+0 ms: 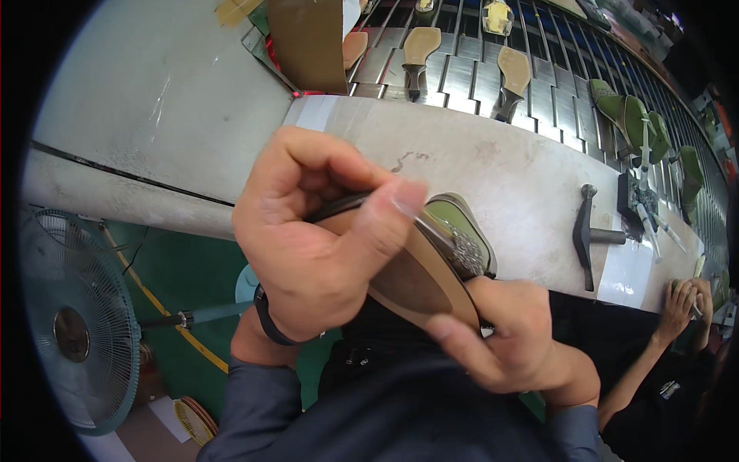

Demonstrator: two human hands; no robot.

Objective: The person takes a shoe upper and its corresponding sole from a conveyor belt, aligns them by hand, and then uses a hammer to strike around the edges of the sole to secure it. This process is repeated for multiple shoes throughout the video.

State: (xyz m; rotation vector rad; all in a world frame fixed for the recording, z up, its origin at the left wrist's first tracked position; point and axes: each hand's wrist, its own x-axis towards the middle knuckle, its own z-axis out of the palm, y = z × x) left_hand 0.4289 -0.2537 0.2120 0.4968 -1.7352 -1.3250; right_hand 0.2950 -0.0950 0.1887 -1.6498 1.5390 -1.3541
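Both of my hands hold a shoe with a tan sole (419, 281), turned so the sole faces up toward me. My left hand (323, 223) is closed around one end, its thumb pressed near the edge. At the other end my right hand (508, 335) pinches the shoe, thumb on the sole and fingers underneath. Just beyond it appears a green shoe (454, 209) with a silvery, glittery band, partly hidden behind the held sole. On the worktable to the right lies a hammer (586, 239), apart from my hands.
A metal slatted conveyor (462, 69) runs behind the worktable (516, 181), carrying several shoes. A black holder with syringes (643, 204) stands right of the hammer. At far right are a co-worker's hands (685, 300). A fan (73, 331) stands at left.
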